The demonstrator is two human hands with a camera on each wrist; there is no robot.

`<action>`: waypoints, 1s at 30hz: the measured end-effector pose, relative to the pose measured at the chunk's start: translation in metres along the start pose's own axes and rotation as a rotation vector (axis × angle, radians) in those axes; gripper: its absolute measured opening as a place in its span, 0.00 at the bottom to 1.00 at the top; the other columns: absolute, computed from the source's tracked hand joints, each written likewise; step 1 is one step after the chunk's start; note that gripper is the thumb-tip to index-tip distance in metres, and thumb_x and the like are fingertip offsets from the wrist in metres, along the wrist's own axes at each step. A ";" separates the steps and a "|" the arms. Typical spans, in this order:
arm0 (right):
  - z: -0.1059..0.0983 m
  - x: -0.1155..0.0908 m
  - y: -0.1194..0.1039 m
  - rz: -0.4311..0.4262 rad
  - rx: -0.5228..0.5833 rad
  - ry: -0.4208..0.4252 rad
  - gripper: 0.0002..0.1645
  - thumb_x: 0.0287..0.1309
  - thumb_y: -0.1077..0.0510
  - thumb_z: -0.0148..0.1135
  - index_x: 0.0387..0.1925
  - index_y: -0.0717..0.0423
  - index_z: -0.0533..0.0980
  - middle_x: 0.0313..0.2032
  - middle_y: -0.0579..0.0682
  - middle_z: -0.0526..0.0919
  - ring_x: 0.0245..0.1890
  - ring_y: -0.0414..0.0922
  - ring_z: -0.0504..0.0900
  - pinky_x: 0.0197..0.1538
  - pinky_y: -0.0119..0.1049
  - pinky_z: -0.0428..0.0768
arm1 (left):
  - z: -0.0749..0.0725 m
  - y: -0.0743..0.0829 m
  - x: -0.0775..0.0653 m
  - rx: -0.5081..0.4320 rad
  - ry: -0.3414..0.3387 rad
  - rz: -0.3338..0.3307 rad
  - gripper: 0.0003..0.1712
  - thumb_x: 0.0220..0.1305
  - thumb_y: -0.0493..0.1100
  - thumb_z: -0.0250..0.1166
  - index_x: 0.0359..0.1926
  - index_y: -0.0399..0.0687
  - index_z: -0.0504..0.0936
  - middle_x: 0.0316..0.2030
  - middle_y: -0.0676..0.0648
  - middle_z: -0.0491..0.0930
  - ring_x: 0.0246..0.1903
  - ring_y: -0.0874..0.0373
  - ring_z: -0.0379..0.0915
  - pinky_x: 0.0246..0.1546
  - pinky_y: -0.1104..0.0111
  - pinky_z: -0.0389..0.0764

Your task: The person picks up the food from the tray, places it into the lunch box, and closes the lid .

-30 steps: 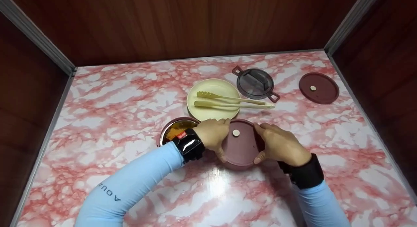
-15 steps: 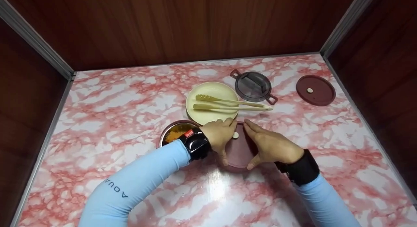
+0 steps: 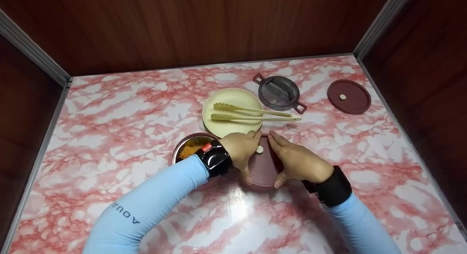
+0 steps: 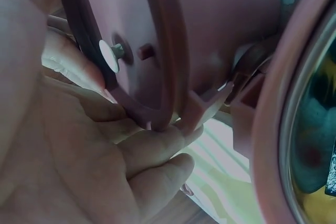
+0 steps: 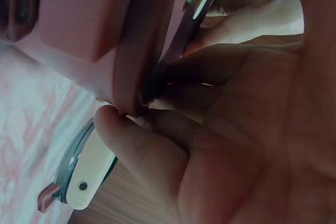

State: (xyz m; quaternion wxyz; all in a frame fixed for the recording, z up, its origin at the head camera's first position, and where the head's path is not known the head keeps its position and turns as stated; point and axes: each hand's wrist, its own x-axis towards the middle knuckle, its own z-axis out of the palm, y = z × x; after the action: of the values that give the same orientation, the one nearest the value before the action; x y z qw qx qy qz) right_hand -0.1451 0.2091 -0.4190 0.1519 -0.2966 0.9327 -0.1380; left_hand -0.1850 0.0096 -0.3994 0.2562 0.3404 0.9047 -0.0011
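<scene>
A mauve lid [image 3: 263, 166] with a small pale knob [image 3: 259, 149] sits on a pot [image 4: 226, 19] of the same colour, seen from the side in the left wrist view. My left hand [image 3: 240, 151] presses the lid's left rim, its fingers at the far edge and thumb at the near edge. Opposite it, my right hand [image 3: 301, 162] rests on the right rim in the same way, with its fingers stretched out. The fingertips of both hands come close together at the lid's far edge. Part of the pot's body is hidden under the lid and hands.
A second pot [image 3: 176, 148] with orange food inside stands at left, partly behind my left wrist. Cream tongs [image 3: 251, 113] lie across a pale yellow plate [image 3: 233, 94]. Behind are a glass lid with two handles [image 3: 279, 93] and another mauve lid [image 3: 352, 100]. Panels border the table [image 3: 120, 119].
My right hand has shifted left and inward over the lid, its fingers drawing nearer to the left hand's. The lid stays on the pot. The head view has shifted slightly.
</scene>
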 end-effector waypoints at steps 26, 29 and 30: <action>0.007 -0.013 0.028 0.077 0.280 0.083 0.55 0.53 0.51 0.75 0.73 0.69 0.56 0.57 0.66 0.78 0.53 0.51 0.80 0.53 0.47 0.78 | 0.004 0.003 -0.003 -0.028 -0.023 -0.041 0.86 0.30 0.68 0.80 0.78 0.38 0.35 0.74 0.39 0.51 0.57 0.45 0.71 0.61 0.61 0.72; 0.008 -0.012 0.031 0.075 0.323 0.101 0.51 0.55 0.54 0.73 0.73 0.67 0.58 0.60 0.65 0.76 0.57 0.53 0.78 0.56 0.48 0.77 | 0.003 0.001 -0.004 -0.024 -0.008 -0.026 0.86 0.31 0.68 0.80 0.78 0.36 0.36 0.73 0.38 0.52 0.57 0.45 0.72 0.61 0.62 0.72; 0.009 -0.011 0.031 0.076 0.327 0.103 0.51 0.56 0.53 0.73 0.73 0.66 0.58 0.61 0.65 0.74 0.59 0.53 0.76 0.58 0.49 0.76 | 0.003 0.000 -0.005 -0.025 -0.004 -0.026 0.86 0.31 0.68 0.81 0.77 0.36 0.36 0.73 0.38 0.53 0.57 0.45 0.71 0.61 0.62 0.72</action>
State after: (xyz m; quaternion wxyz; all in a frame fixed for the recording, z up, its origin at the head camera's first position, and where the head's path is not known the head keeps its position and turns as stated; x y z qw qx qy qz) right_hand -0.1491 0.2386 -0.4355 0.1551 -0.2251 0.9148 -0.2972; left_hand -0.1804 0.0064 -0.3996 0.2621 0.3255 0.9085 0.0061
